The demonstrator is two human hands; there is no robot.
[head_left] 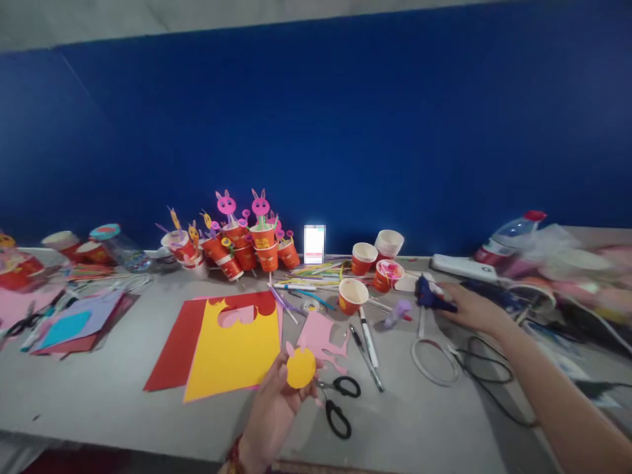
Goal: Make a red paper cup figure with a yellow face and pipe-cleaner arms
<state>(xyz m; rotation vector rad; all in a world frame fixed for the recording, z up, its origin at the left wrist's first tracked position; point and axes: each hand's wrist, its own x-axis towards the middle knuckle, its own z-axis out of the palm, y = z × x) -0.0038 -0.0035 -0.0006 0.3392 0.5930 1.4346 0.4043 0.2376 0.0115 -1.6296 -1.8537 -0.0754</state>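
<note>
My left hand (279, 401) holds a yellow paper disc (301, 368) with two small pink ears at its top. Black-handled scissors (338, 405) lie just right of that hand, their blades partly hidden near its fingertips. My right hand (461, 306) reaches to the right side of the table, its fingers closed on a dark blue tool (433, 293) that looks like a glue gun. Yellow paper (237, 355) with a cut-out top edge lies over red paper (170, 349), left of my left hand. A cut pink sheet (318, 336) lies beyond the disc.
Decorated red cups (264, 255) with pink rabbit faces stand along the blue wall. Plain paper cups (352, 297), a marker (368, 339), a pen (366, 359) and a white ring (434, 362) are mid-table. Cables (486, 368), a bottle (511, 238) and a white power bank (463, 268) are at right.
</note>
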